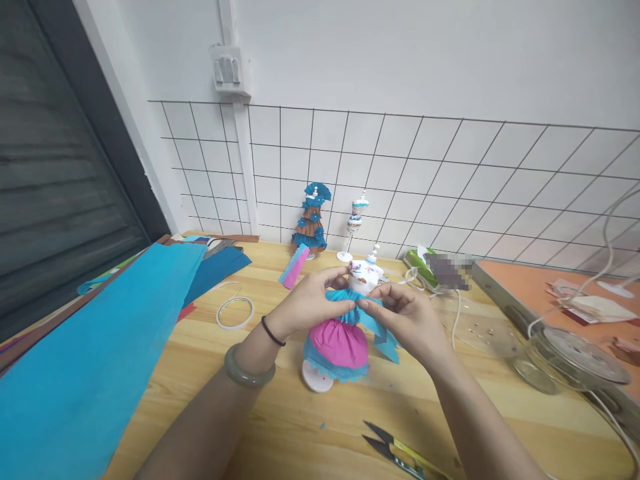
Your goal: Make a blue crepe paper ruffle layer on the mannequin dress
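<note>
A small white dress form [363, 277] with a printed bust leans on its round pale base, wearing a puffed pink skirt [340, 343] with a blue scalloped hem. Around its waist lies a gathered strip of blue crepe paper [345, 298], its loose end hanging down on the right. My left hand [320, 297] pinches the strip from the left, thumb across its front. From the right, my right hand [400, 308] pinches the same strip, thumb and finger close to my left thumb. Fingers behind the form are partly hidden.
Yellow-handled thread snips [395, 450] lie near the front edge. A tape roll [235, 313] and large blue paper sheets [115, 333] are at left. Behind stand a blue-and-brown dressed form [313, 220] and a bare form [356, 217]. A clear spool [583, 353] and cables sit right.
</note>
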Available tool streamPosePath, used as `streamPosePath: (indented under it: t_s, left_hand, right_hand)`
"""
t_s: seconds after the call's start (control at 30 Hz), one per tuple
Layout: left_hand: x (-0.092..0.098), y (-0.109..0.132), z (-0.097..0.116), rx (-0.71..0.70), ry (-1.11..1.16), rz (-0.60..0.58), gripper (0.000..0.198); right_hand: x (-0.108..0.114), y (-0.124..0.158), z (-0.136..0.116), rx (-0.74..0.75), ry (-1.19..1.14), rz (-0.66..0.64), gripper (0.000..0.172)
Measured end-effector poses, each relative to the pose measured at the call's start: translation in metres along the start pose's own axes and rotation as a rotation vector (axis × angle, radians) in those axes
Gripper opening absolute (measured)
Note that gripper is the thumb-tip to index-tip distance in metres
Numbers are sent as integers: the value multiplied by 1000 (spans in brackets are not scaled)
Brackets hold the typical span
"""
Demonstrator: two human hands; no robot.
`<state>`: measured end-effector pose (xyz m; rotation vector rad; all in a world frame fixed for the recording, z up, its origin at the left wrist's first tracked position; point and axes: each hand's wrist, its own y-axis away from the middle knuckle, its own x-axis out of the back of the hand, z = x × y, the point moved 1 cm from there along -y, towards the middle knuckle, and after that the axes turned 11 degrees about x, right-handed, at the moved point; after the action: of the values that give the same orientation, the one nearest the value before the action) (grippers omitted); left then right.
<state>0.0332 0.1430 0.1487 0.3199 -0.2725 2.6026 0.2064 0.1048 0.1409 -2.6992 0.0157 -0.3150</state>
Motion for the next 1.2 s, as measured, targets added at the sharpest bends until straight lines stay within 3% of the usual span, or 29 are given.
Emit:
streamPosePath:
  t_s: [0.33,0.57,0.7,0.87,0.93,1.03,1.2]
  left_hand:
    - [-2,-2,-6,-27,-29,28,58]
    - [-1,-1,-6,-75,13,-24,56]
    - [-3,-2,-11,-19,-13,49,63]
    - [-4,-2,-10,-21,41,89,51]
    - [-2,-2,-6,-14,105,85,44]
    - [3,-3,0,21,221,143,37]
    - [3,-4,4,70,304,218,30]
  right_hand:
    - [0,-2,-4,-32,14,30,44]
    - [-1,-2,-8,-65,-27,19,46]
    - [-3,-1,-6,-38,-48,1,43]
    - [-2,0,3,26,12,-34,37]
    - [1,1,4,101,97,-1,32]
    - [3,4,-1,364,272,40,22]
    - [-4,10,-12,828,598,-75,26]
